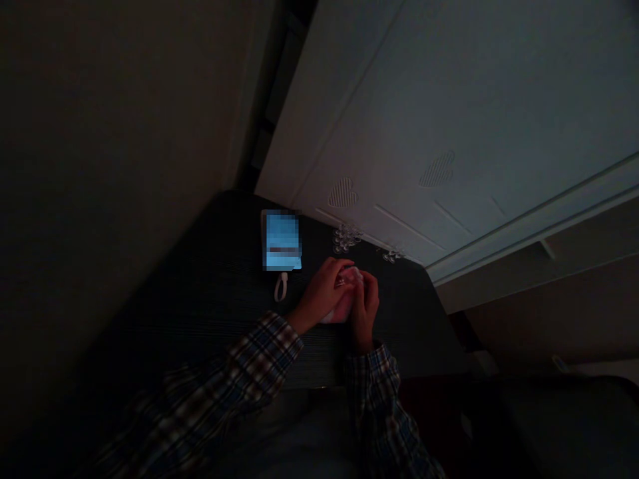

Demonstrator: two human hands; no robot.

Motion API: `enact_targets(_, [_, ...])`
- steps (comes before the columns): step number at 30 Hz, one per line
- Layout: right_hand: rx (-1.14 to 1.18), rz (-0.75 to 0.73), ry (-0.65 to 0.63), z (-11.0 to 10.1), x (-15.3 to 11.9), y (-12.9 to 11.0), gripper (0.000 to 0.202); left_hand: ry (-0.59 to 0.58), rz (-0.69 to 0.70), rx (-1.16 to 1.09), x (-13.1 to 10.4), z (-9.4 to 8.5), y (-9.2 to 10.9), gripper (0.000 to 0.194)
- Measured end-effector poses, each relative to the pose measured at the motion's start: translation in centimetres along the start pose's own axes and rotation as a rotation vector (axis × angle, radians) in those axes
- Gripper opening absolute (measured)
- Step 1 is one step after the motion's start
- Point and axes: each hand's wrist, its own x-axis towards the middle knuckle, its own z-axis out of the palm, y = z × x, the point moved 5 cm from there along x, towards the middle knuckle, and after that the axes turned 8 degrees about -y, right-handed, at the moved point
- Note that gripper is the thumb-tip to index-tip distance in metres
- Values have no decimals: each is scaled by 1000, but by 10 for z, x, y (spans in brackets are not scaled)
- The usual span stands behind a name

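Note:
A small pink, whitish-edged packet [342, 311] lies low over the dark table, between my two hands; its exact kind is hard to make out in the dim light. Curled over its upper left side is my left hand [325, 287]. From the right, my right hand [366, 303] grips the same packet near its top, thumb and fingers closed together. Something whitish and shiny shows at the packet's upper end between the fingers. Both sleeves are plaid.
Left of my hands, a device with a lit blue screen [282, 241] rests on the dark table [200, 286], a white loop [281, 287] at its lower end. Two clusters of clear shiny pieces [346, 237] sit by a white panel [449, 86] with heart-shaped patterns.

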Motion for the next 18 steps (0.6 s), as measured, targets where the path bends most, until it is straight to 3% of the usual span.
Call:
enact_targets(9, [-1,-14,27,-1,-1,4,24,-46,3,118,-2,3,6,33])
enact_targets(18, [37,7,17,1,0,-1,24,78,5,135,-1,-7,9,39])
